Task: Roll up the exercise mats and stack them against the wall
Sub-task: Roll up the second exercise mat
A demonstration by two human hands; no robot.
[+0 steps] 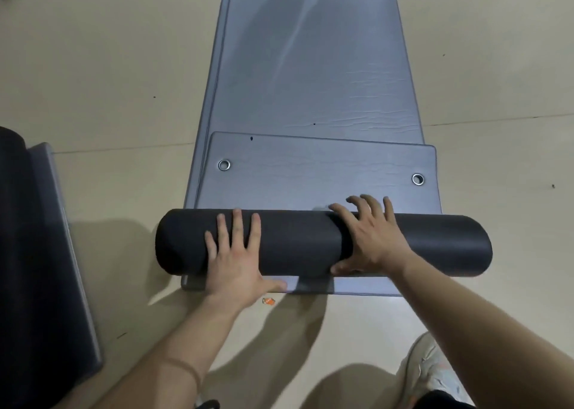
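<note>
Pressing flat, ungripping, on the roll (295, 240), left hand (236, 253) and right hand (369, 240) likely stop it uncoiling near the mat's (310, 175) end.

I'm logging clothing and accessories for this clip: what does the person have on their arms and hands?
Both forearms are bare, with no sleeves in view. The left hand and the right hand wear no gloves, and no ring or watch shows. The only item worn is a thin band that circles the left forearm, some way up from the wrist.
</note>
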